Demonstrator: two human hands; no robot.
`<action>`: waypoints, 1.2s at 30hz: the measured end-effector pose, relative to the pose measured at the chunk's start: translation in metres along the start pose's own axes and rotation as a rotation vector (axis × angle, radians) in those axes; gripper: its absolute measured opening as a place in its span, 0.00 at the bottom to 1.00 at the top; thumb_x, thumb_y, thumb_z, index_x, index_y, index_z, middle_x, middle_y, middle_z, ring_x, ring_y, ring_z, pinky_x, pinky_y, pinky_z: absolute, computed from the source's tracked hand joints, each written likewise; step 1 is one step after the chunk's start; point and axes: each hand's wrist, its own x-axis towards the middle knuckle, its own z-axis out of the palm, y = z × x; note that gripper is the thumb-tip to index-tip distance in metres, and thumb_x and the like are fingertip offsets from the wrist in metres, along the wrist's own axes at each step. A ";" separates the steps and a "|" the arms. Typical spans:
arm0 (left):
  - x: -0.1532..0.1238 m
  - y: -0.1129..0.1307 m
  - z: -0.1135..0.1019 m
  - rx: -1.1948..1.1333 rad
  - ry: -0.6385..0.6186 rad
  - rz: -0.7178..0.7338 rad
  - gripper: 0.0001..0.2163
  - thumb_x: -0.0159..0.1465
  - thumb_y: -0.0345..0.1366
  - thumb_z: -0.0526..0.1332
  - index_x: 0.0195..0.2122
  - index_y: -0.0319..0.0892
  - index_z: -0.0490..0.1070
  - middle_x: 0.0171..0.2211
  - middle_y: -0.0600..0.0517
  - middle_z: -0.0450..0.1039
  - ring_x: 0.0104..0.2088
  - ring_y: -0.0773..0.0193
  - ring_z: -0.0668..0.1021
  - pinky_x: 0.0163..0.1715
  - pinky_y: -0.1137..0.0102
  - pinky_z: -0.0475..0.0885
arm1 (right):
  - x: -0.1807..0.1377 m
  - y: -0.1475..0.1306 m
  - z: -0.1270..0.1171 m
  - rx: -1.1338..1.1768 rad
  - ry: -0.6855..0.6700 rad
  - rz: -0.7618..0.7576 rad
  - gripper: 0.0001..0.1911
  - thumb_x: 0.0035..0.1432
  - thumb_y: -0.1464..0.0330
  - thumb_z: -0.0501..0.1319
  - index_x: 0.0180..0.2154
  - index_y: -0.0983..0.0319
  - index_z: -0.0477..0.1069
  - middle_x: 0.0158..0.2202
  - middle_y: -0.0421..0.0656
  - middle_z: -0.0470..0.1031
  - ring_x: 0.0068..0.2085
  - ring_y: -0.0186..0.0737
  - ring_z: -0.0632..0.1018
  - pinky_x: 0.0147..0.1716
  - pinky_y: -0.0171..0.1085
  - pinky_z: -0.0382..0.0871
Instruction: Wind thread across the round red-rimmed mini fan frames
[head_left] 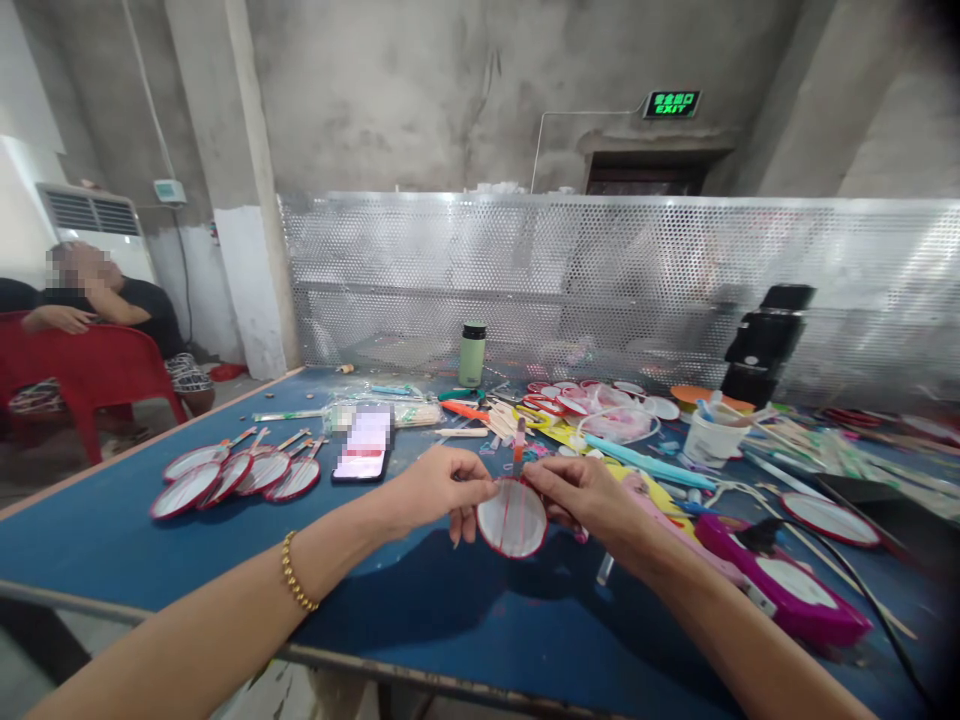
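Silvery perforated metal panel is standing along the far edge of a blue-topped table, apparently screening off what's behind. Small round white disc with a red rim is sitting between both hands, above the table's near part, face toward the wearer, so likely it's angled for a clear look. Left hand is pinching the rim at upper left, thumb on top, other fingers curling beneath. Right hand is pinching the top right, close to the translucent orange-tipped handle, which is pointing away. Two-point hold is probably stopping the disc from twisting. Similar red-rimmed white discs are overlapping on the left, handles mostly pointing away; looks like stacking to save room. Black-edged smartphone is facing the wearer, probably for easy viewing; can't tell if it's propped. White plastic tub is holding slim sticks on the right, presumably to corral them. Magenta box-shaped device is resting by the right forearm, seemingly for easy reach. Light green bottle with a black lid is standing farther back, away from the work.
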 end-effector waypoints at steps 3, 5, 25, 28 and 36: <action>0.004 -0.002 -0.005 -0.007 0.062 0.022 0.17 0.60 0.50 0.65 0.30 0.38 0.68 0.18 0.50 0.73 0.17 0.67 0.74 0.17 0.74 0.67 | -0.001 -0.002 0.000 -0.015 -0.034 0.012 0.30 0.53 0.40 0.60 0.24 0.62 0.67 0.15 0.34 0.56 0.17 0.27 0.58 0.14 0.29 0.50; 0.005 -0.003 -0.007 -0.002 0.070 0.022 0.18 0.59 0.50 0.65 0.29 0.38 0.68 0.18 0.50 0.73 0.17 0.68 0.73 0.17 0.74 0.67 | -0.001 -0.003 0.001 -0.004 -0.045 0.019 0.28 0.52 0.43 0.63 0.25 0.62 0.70 0.14 0.33 0.56 0.16 0.27 0.58 0.14 0.29 0.49; 0.007 -0.004 -0.005 -0.050 0.108 0.072 0.13 0.62 0.40 0.63 0.36 0.34 0.79 0.27 0.51 0.73 0.29 0.66 0.70 0.33 0.70 0.65 | 0.000 0.007 0.006 0.032 -0.125 0.116 0.25 0.51 0.45 0.63 0.27 0.62 0.68 0.11 0.31 0.59 0.11 0.26 0.57 0.11 0.27 0.44; 0.008 -0.006 -0.004 -0.079 0.095 0.070 0.12 0.63 0.39 0.62 0.33 0.34 0.79 0.26 0.51 0.72 0.27 0.67 0.68 0.32 0.70 0.64 | 0.000 0.008 0.007 0.029 -0.131 0.123 0.25 0.51 0.45 0.63 0.28 0.61 0.68 0.11 0.31 0.59 0.11 0.26 0.57 0.11 0.27 0.44; 0.010 -0.009 -0.002 -0.141 0.074 0.050 0.11 0.60 0.39 0.63 0.30 0.35 0.77 0.26 0.51 0.71 0.27 0.68 0.68 0.33 0.70 0.62 | 0.000 0.009 0.008 0.012 -0.131 0.131 0.26 0.51 0.44 0.62 0.29 0.61 0.68 0.10 0.31 0.59 0.11 0.27 0.58 0.11 0.27 0.44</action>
